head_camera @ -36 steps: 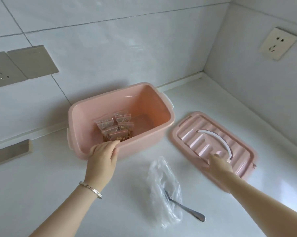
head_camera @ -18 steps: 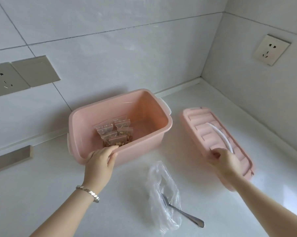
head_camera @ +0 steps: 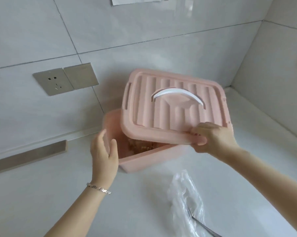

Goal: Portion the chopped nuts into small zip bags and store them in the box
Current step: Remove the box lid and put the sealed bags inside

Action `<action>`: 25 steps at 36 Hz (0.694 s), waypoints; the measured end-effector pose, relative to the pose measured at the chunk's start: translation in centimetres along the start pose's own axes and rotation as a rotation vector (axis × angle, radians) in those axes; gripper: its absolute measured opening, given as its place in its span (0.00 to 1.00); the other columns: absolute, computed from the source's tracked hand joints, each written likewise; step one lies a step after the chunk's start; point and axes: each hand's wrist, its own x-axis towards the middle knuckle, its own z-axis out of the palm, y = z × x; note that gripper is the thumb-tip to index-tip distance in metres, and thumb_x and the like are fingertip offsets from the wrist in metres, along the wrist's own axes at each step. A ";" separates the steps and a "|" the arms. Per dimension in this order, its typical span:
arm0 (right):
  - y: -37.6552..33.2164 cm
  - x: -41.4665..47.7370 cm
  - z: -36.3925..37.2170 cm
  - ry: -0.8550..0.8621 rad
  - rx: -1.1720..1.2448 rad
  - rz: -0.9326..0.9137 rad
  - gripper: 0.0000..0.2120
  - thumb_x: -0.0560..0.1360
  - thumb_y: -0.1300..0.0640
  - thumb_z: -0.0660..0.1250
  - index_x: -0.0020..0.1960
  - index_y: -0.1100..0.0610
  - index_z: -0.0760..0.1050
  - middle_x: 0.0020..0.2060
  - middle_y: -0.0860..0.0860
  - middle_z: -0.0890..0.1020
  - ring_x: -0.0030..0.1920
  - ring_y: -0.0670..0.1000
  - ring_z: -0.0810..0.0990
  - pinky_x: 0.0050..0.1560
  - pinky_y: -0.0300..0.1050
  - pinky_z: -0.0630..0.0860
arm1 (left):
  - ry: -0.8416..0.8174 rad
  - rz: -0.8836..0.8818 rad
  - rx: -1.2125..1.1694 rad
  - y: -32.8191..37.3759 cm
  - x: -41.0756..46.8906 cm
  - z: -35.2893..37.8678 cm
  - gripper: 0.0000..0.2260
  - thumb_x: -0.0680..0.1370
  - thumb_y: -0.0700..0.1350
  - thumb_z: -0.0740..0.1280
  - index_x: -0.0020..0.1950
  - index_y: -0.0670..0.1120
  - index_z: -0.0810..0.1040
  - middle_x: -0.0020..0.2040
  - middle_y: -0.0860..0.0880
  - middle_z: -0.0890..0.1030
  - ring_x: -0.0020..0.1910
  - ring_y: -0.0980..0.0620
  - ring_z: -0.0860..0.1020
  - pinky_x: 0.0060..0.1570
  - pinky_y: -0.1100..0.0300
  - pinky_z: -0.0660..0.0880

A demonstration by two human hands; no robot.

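The pink box [head_camera: 144, 160] stands on the white counter by the tiled wall. Its ribbed pink lid [head_camera: 175, 110], with a white handle, hovers tilted over the box and covers most of the opening. My right hand [head_camera: 212, 138] grips the lid's near right edge. At the box's near left corner my left hand [head_camera: 104, 151] holds the rim, thumb inside and fingers on the outer wall. Small zip bags of chopped nuts [head_camera: 142, 146] show through the gap under the lid; most of them are hidden.
A crumpled clear plastic bag [head_camera: 187, 202] lies on the counter in front of the box, with a metal spoon [head_camera: 204, 227] partly under it. Wall sockets [head_camera: 65, 81] sit to the left. The counter ends at the wall corner on the right.
My right hand has lifted the lid off the counter at the right and carried it left over the box. My left hand stays on the box's rim. The camera view has shifted.
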 end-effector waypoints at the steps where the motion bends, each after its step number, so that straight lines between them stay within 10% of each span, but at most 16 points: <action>1: -0.2 0.6 0.8 -0.040 0.007 -0.049 0.16 0.53 0.60 0.77 0.40 0.53 0.79 0.32 0.46 0.79 0.33 0.52 0.78 0.25 0.41 0.74 | 0.017 -0.020 -0.012 -0.1 0.2 -0.4 0.19 0.79 0.40 0.59 0.69 0.40 0.63 0.67 0.46 0.66 0.67 0.54 0.61 0.61 0.74 0.53; 11: -1.3 2.8 5.7 -0.297 0.039 -0.181 0.14 0.56 0.56 0.77 0.41 0.51 0.80 0.35 0.45 0.79 0.38 0.51 0.78 0.29 0.38 0.69 | -0.213 -0.190 0.042 -2.3 1.4 -0.2 0.26 0.80 0.45 0.57 0.75 0.43 0.51 0.76 0.47 0.54 0.74 0.52 0.53 0.70 0.60 0.52; 19: 1.3 3.1 6.3 -0.043 0.211 0.311 0.17 0.69 0.55 0.73 0.56 0.60 0.79 0.56 0.55 0.77 0.57 0.59 0.73 0.57 0.44 0.67 | -0.283 -0.245 0.157 -3.9 2.5 1.0 0.19 0.80 0.42 0.52 0.71 0.43 0.61 0.72 0.41 0.62 0.67 0.44 0.66 0.53 0.58 0.68; 25: 3.5 5.6 6.9 -0.234 0.246 0.673 0.22 0.79 0.53 0.58 0.71 0.56 0.64 0.66 0.59 0.71 0.67 0.60 0.65 0.65 0.49 0.62 | -0.274 -0.271 0.253 -3.3 3.5 1.4 0.19 0.80 0.41 0.51 0.72 0.43 0.60 0.75 0.46 0.58 0.58 0.42 0.73 0.50 0.54 0.71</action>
